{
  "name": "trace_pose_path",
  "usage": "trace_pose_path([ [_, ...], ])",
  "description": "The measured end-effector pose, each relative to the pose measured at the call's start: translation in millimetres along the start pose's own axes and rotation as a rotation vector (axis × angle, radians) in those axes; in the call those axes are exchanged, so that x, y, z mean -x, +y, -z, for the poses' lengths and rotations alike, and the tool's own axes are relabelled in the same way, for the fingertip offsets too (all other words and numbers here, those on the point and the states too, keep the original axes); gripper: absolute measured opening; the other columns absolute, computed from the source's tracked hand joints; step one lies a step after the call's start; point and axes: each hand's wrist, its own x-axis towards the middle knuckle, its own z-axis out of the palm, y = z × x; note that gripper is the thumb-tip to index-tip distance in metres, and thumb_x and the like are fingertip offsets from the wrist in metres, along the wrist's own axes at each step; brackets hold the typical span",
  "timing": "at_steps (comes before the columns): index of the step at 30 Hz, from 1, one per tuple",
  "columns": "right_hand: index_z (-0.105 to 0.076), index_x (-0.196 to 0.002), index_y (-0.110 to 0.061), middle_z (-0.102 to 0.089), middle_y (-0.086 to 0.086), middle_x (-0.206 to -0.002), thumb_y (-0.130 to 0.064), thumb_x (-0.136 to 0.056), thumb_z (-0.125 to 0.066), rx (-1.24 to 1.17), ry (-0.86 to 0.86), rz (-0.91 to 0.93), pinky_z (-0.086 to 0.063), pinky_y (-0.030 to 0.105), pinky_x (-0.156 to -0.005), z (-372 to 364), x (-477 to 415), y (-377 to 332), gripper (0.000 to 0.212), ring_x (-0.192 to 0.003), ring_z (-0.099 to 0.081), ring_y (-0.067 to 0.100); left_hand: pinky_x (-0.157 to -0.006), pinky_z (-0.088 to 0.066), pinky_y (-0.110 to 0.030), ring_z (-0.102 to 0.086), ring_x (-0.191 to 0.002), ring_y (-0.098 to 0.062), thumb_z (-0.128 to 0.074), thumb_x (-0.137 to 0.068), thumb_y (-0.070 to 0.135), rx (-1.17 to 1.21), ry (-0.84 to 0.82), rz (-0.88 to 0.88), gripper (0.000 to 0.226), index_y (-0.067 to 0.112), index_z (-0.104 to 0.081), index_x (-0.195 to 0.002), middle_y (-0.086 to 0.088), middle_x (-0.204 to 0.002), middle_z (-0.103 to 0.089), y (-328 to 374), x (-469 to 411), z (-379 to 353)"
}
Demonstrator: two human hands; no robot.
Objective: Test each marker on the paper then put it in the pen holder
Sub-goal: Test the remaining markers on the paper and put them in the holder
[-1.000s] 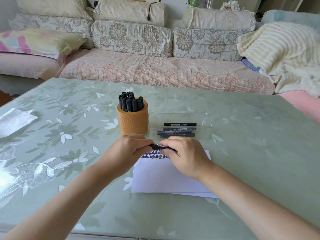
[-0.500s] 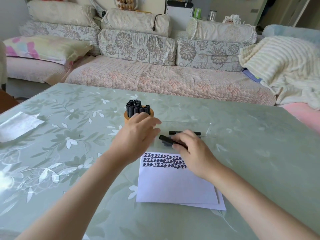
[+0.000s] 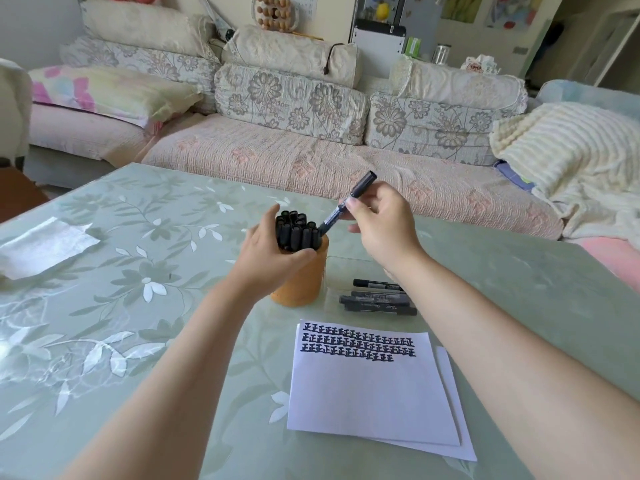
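1. Living-room setting: a green floral counter (image 3: 138, 306) stands in front of a flower-patterned sofa (image 3: 311, 157).
2. Right hand (image 3: 381, 223): the fingers (image 3: 351, 204) pinch a black marker (image 3: 362, 185) between thumb and forefinger, about mid-barrel. The other fingers of this hand are loosely curled behind it.
3. The marker is held tilted. Its upper end points up toward the sofa, and its lower end reaches the right edge of the standing markers (image 3: 296, 230).
4. Left hand (image 3: 266, 261): the fingers (image 3: 298, 256) are curled round the top of the orange pen holder (image 3: 304, 282), with the thumb raised along the left side of the standing markers.
5. The pen holder stands upright on the counter, packed with black markers.
6. Loose markers (image 3: 377, 301) lie flat just right of the holder, side by side. They appear to rest on something clear, which cannot be identified.
7. White paper (image 3: 370, 393) lies nearer the person, stacked over a second sheet. Three rows of black test marks (image 3: 356, 342) cross its top.
8. A white sheet (image 3: 41, 244) lies well apart at the counter's left edge.
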Motion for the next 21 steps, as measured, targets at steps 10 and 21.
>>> trace_pose_path([
  [10, -0.072, -0.095, -0.022, -0.067, -0.004, -0.102, -0.023, -0.088, -0.066, 0.459, -0.231, -0.028, -0.040, 0.026, -0.078, -28, -5, 18, 0.010, -0.092, -0.060, 0.016, -0.099, -0.043, -0.046, -0.051, -0.114, -0.023, -0.065, -0.081, 0.026, 0.066, 0.057, -0.125, 0.069, 0.035, -0.033, -0.141, 0.004, -0.112, -0.056, -1, -8, -6],
  [21, -0.058, -0.079, -0.003, -0.052, 0.007, -0.067, -0.041, -0.102, -0.043, 0.525, -0.496, -0.116, -0.036, 0.033, -0.062, -19, -13, 6, 0.047, -0.061, -0.046, 0.017, -0.106, -0.034, -0.038, -0.034, -0.133, -0.018, -0.051, -0.090, 0.029, -0.219, 0.133, -0.416, 0.046, 0.040, -0.049, -0.135, 0.007, -0.146, -0.039, -1, -13, -10],
])
